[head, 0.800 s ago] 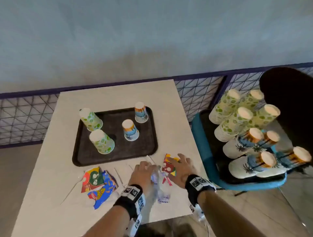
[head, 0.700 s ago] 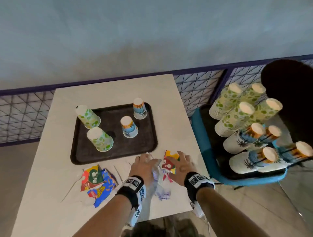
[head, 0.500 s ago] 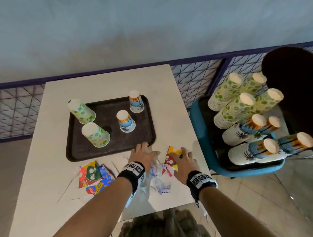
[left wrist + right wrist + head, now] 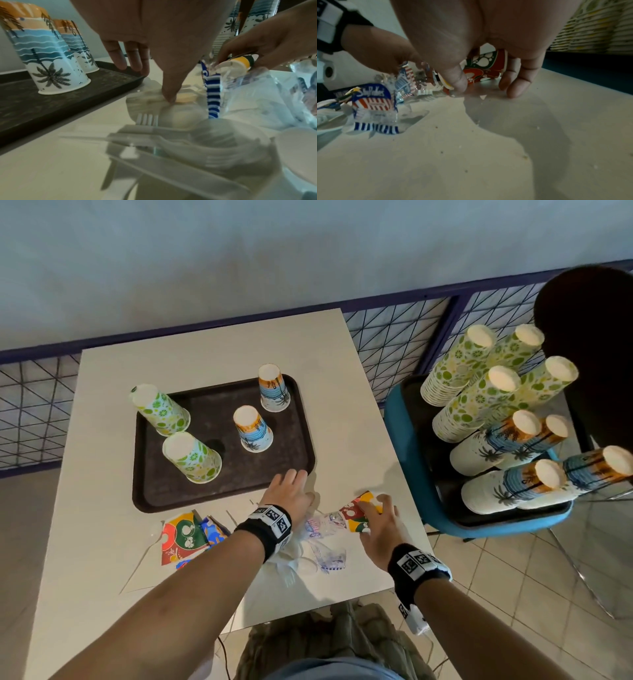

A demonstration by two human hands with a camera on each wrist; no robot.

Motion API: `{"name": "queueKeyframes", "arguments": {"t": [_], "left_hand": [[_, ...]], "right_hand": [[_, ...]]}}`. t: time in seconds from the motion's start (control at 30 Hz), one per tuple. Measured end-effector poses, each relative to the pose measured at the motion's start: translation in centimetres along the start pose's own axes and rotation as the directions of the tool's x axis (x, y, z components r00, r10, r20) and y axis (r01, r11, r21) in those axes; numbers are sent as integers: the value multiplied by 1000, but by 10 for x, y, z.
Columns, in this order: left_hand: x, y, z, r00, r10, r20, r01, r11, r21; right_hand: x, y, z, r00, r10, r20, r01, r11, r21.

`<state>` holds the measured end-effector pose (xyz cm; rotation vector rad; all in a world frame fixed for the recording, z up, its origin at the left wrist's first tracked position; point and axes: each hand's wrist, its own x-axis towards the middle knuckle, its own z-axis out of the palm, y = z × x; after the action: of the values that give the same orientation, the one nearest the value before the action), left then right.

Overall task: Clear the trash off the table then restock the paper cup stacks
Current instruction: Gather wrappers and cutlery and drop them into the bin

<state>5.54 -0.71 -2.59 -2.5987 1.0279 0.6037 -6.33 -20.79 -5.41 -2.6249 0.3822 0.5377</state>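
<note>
Trash lies along the table's (image 4: 205, 344) near edge. It includes flattened colourful cups (image 4: 181, 537), clear printed wrappers (image 4: 325, 525) (image 4: 373, 105) and white plastic cutlery (image 4: 147, 119). My left hand (image 4: 289, 491) reaches past the pile. Its straight fingers (image 4: 133, 65) touch the dark tray's (image 4: 222, 484) front rim, and its thumb (image 4: 169, 94) presses a white scrap. My right hand (image 4: 375, 515) curls round a crushed red and yellow cup (image 4: 354, 513) (image 4: 484, 69), with its fingertips (image 4: 513, 88) on the tabletop. On the tray stand upside-down cups, two green-patterned (image 4: 191, 457) and two palm-printed (image 4: 253, 429).
A blue chair (image 4: 404, 446) to the right of the table carries a black tray with several tall cup stacks, green-patterned (image 4: 479, 371) and palm-printed (image 4: 507, 440). A wire-mesh fence (image 4: 394, 344) runs behind the table. The floor is tiled below right.
My left hand has left the wrappers and stretched forward to the tray's rim with its fingers straightened. My right hand has stayed on the crushed cup and curled round it.
</note>
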Motion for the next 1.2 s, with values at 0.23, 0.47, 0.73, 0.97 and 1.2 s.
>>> {"name": "queueKeyframes", "arguments": {"t": [0.23, 0.47, 0.73, 0.97, 1.2], "left_hand": [[-8, -13, -5, 1000, 15, -25, -16, 1000, -24], [-24, -25, -20, 980, -182, -83, 124, 876, -465], [-43, -6, -29, 880, -474, 24, 184, 294, -938], [-39, 3, -2, 912, -375, 166, 115, -156, -981], [-58, 3, 6, 885, -463, 44, 94, 86, -992]], "right_hand": [[2, 4, 1, 998, 3, -67, 7, 988, 157], [8, -17, -29, 980, 54, -192, 16, 939, 343], [5, -57, -47, 972, -142, -188, 225, 798, 560], [4, -84, -49, 995, -102, -1, 64, 616, 785], [25, -92, -29, 993, -80, 81, -14, 626, 780]]}}
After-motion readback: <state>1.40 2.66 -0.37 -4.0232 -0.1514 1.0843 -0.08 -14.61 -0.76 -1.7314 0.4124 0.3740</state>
